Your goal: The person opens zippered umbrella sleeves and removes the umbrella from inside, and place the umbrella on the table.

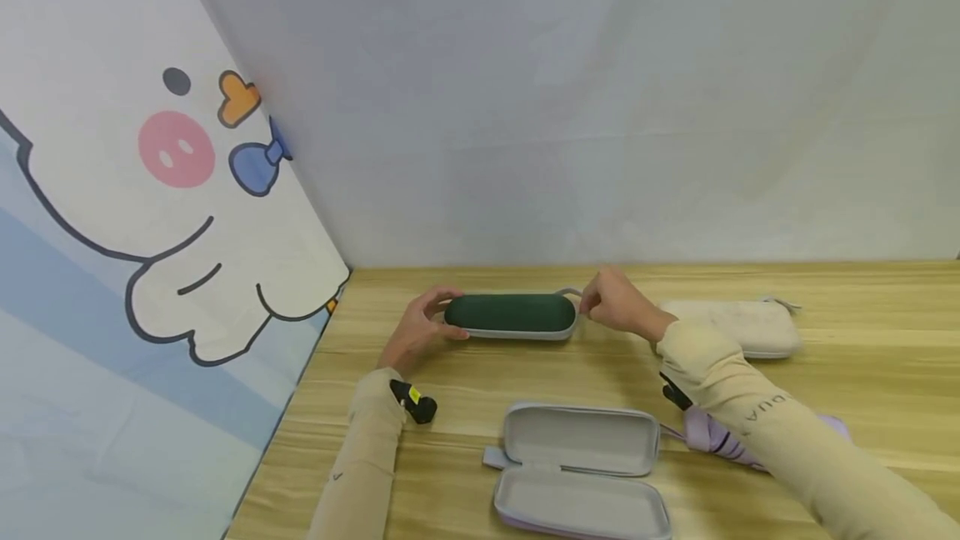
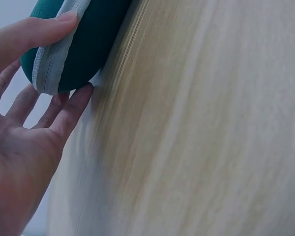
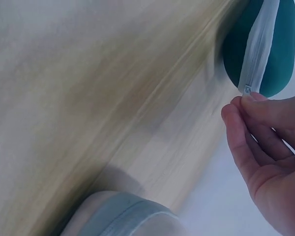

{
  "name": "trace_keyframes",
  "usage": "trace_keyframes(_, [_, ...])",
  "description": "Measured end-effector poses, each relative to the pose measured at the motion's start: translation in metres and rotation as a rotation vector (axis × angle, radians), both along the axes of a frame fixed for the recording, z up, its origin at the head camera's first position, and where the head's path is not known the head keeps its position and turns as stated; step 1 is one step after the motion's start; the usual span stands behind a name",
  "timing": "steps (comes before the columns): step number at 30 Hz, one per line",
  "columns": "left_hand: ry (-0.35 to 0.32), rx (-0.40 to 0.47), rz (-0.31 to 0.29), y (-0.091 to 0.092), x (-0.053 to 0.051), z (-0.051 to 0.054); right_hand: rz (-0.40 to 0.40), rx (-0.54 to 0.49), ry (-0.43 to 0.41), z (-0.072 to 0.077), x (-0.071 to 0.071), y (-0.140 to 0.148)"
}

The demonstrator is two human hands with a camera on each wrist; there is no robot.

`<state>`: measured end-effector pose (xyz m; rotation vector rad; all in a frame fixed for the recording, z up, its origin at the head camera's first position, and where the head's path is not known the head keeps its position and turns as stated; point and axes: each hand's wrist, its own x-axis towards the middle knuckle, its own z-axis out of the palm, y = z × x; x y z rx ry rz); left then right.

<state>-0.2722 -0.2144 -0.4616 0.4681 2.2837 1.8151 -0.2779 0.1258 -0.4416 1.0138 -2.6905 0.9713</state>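
A dark green zippered case (image 1: pixel 510 312) with a pale zipper band lies near the back of the wooden table. My left hand (image 1: pixel 424 325) holds its left end, thumb along the front side and fingers around the back and end. In the left wrist view the left thumb presses on the zipper band (image 2: pixel 56 54). At the case's right end my right hand (image 1: pixel 618 304) pinches the small zipper pull (image 3: pixel 247 90) between thumb and forefinger. The zipper looks closed along the part that shows. A grey strap loop (image 1: pixel 568 292) stands out behind the right end.
An open case (image 1: pixel 577 440) with a grey lining lies at the front. Right of it is a folded purple umbrella-like thing (image 1: pixel 701 430), partly under my right sleeve. A cream zippered case (image 1: pixel 757 327) sits behind my right forearm. A wall cloth (image 1: pixel 600 107) rises behind the table.
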Motion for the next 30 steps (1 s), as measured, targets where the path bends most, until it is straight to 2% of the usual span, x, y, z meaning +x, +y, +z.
trace_keyframes(6, [0.002, -0.008, 0.011, 0.002, 0.001, 0.000, -0.026, -0.017, -0.040, -0.001, 0.002, 0.002])
trace_keyframes(15, [0.011, -0.020, 0.027, 0.003, 0.000, 0.000, -0.034, -0.050, -0.055, -0.005, 0.001, 0.004])
trace_keyframes(30, [0.019, -0.015, 0.013, 0.000, 0.003, -0.001, -0.037, -0.092, -0.116, -0.004, 0.014, 0.004])
